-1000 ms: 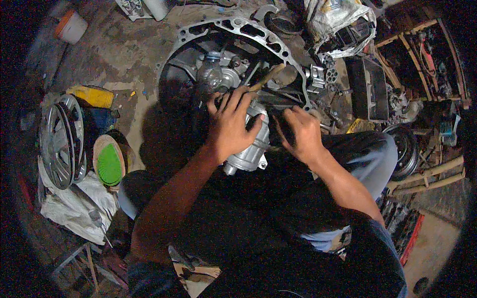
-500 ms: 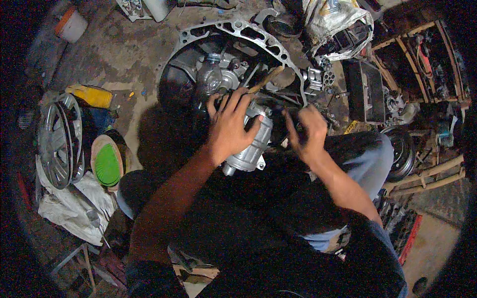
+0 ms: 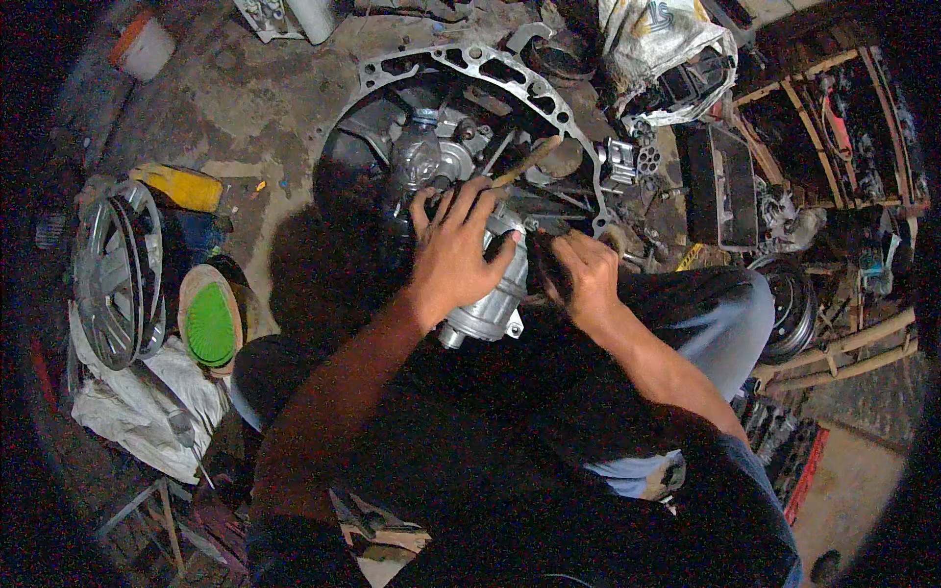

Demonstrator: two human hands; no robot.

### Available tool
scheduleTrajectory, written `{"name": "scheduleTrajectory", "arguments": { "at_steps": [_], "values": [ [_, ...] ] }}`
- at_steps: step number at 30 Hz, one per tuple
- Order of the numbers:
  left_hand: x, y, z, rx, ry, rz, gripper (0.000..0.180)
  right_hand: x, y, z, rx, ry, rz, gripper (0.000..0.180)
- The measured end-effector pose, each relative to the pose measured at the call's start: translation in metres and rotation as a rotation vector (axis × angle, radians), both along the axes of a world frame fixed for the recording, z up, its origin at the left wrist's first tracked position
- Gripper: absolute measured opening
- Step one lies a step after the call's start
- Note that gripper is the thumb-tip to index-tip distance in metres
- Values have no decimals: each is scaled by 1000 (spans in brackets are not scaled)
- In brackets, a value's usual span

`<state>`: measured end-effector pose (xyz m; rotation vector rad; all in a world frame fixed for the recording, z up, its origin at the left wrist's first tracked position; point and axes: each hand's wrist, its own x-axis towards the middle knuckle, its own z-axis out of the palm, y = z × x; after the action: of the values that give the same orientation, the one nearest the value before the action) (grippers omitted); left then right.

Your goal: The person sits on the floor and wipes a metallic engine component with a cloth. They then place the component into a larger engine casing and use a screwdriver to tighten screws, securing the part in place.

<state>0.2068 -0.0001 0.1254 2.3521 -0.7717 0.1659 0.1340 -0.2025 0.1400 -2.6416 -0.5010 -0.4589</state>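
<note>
A silver cylindrical metal housing [image 3: 487, 309], probably a compressor or motor body, stands tilted in front of my lap. My left hand [image 3: 456, 255] is wrapped over its upper left side, thumb on the near face and fingers across the top. Close to the housing's upper right end, my right hand [image 3: 583, 274] is curled closed; what it grips is dark and I cannot make it out. Beyond both hands lies a large bell-shaped gearbox casing [image 3: 475, 57] with a bolt-holed rim. A clear plastic bottle [image 3: 420, 147] and a light wooden handle [image 3: 529, 162] rest within it.
On the left are an alloy wheel [image 3: 123, 279], a yellow container [image 3: 179, 186] and a green-soled sandal [image 3: 211, 316]. A white sack [image 3: 667, 44] sits at the far right, with a dark metal bin [image 3: 723, 186] nearer. Wooden slats [image 3: 843, 343] lie at the right.
My right hand has moved slightly left and down, closer to the housing's end, and its fingers look more closed. My left hand keeps its place on the housing.
</note>
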Motion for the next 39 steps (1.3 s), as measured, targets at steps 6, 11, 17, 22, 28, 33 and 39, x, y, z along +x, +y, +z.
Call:
{"name": "scheduleTrajectory", "arguments": {
  "at_steps": [6, 11, 17, 22, 28, 33, 39],
  "values": [
    [-1, -1, -1, -12, -17, 4, 54, 0, -2, -6, -51, -97, 24, 45],
    [-1, 0, -2, 6, -18, 4, 55, 4, 18, 3, 100, 65, -159, 25],
    [-1, -2, -5, -11, -59, 10, 53, 0, 22, -3, 180, 84, -239, 18],
    [0, -4, -10, -30, -106, 45, 49, 2, 16, -9, 178, 21, -252, 11],
    [-1, -1, -7, -16, -113, 45, 49, -1, 16, -4, 268, -69, -331, 13],
    [1, -3, -10, -29, -118, 44, 49, 8, 24, -7, 271, -96, -210, 12],
    [0, -1, -10, 12, -128, 54, 50, 0, 23, 10, 149, 87, -222, 16]
  ]
}}
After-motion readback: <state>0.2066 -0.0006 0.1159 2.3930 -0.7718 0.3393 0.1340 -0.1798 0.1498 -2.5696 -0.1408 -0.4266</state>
